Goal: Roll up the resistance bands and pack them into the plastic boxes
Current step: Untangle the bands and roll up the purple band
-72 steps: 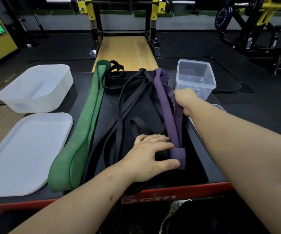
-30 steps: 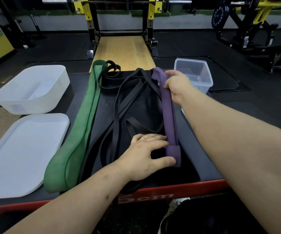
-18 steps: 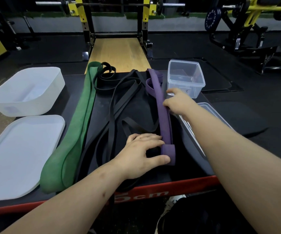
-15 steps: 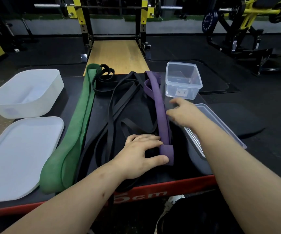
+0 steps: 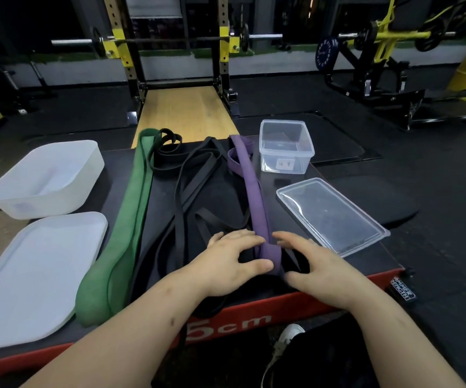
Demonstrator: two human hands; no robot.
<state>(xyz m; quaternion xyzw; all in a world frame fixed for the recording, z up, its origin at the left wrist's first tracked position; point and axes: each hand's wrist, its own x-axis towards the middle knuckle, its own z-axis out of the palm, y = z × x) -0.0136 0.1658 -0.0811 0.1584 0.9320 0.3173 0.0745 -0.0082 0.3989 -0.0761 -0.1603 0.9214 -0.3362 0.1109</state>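
Thumb and forefinger of the left hand (image 5: pixel 234 261) nip the purple band (image 5: pixel 251 191) at its folded near end. Right hand (image 5: pixel 318 264) lies open just right of it, fingers spread. Both forearms reach forward over the black platform (image 5: pixel 164 219). Black bands (image 5: pixel 187 191) run under the left fingers; a clear box (image 5: pixel 285 163) stands beyond the right hand.
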